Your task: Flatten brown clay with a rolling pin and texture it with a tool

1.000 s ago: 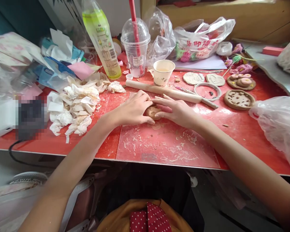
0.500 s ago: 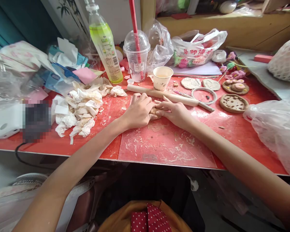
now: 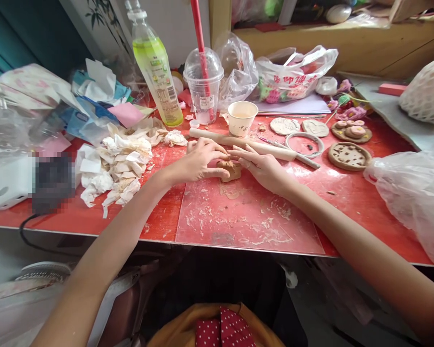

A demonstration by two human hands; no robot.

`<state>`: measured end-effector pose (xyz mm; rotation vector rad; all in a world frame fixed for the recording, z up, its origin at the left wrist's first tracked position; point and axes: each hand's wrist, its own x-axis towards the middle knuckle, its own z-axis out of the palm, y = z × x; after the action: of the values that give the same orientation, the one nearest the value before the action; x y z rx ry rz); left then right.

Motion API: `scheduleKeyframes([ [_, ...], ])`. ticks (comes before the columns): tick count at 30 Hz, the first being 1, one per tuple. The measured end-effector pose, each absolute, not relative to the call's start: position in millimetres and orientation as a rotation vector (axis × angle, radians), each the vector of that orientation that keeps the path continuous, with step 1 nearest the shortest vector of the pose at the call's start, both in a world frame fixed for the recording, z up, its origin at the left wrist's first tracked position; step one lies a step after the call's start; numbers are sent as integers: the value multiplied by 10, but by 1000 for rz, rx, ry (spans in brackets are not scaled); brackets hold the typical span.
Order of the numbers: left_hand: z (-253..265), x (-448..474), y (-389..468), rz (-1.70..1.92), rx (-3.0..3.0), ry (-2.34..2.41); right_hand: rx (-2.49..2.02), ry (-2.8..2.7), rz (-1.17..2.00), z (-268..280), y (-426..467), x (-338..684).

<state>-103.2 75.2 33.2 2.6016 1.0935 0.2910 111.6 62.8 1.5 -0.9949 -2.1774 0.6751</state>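
A lump of brown clay (image 3: 231,171) lies on the clear plastic sheet (image 3: 246,231), between my two hands. My left hand (image 3: 204,160) is at its left side, fingers apart, with the thumb against or just over the clay. My right hand (image 3: 258,166) reaches over its right side, fingers stretched flat towards the left fingertips. Neither hand is wrapped round the clay. Just beyond my fingers lies a pale rolling pin (image 3: 267,148), slanting across the table.
Behind the rolling pin stand a paper cup (image 3: 241,120), a domed plastic cup (image 3: 203,91) and a green drink bottle (image 3: 158,79). Crumpled tissues (image 3: 121,164) lie left. To the right are a ring (image 3: 321,144), a round clay piece (image 3: 349,155) and a plastic bag (image 3: 412,183).
Both hands have loosened from the clay and their fingers have straightened. The left hand has shifted slightly left, so more of the clay shows.
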Motion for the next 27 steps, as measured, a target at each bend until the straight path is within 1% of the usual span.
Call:
scheduleKeyframes([
  [4, 357, -1057, 727, 312, 2687, 1113, -1013, -2137, 621, 52, 615, 1105],
  [10, 209, -1011, 723, 424, 3005, 1114, -910, -2227, 562, 35, 579, 1039],
  [14, 162, -975, 751, 452, 3057, 1152, -905, -2235, 512, 17, 572, 1010],
  [27, 220, -954, 773, 674, 2444, 1188, -1000, -2254, 482, 8, 585, 1037],
])
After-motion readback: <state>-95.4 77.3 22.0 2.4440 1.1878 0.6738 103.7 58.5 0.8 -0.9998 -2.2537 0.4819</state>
